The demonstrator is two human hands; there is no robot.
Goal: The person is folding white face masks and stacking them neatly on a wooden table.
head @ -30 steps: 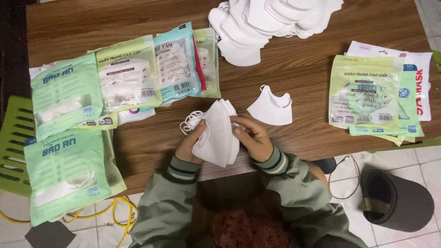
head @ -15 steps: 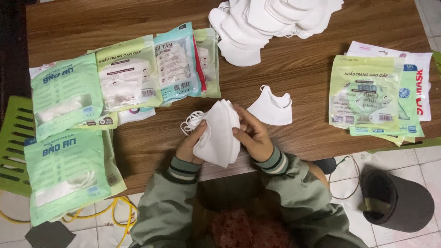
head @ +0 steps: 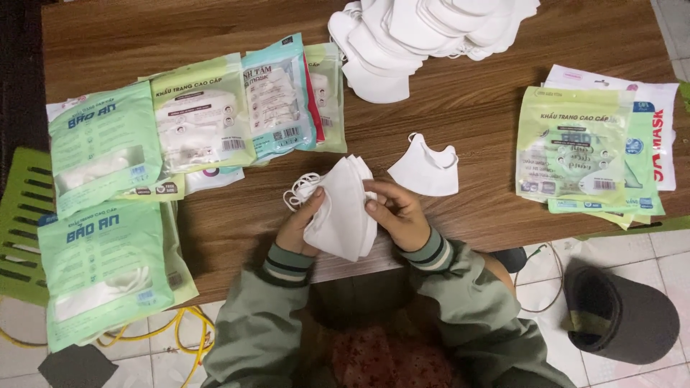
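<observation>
A stack of folded white face masks (head: 343, 205) is held over the near edge of the wooden table (head: 215, 29). My left hand (head: 300, 224) grips the stack from the left, beside its bunched ear loops. My right hand (head: 399, 212) pinches it from the right, thumb on top. One single white mask (head: 425, 169) lies on the table just right of my hands.
A big pile of loose white masks (head: 424, 32) sits at the far edge. Green and teal mask packets (head: 237, 108) lie at the left, more packets (head: 578, 147) at the right. A green plastic stool (head: 21, 230) and a dark bin (head: 622, 316) stand on the floor.
My fingers have shifted slightly on the stack of masks; the stack stays in the same place. Nothing else has moved.
</observation>
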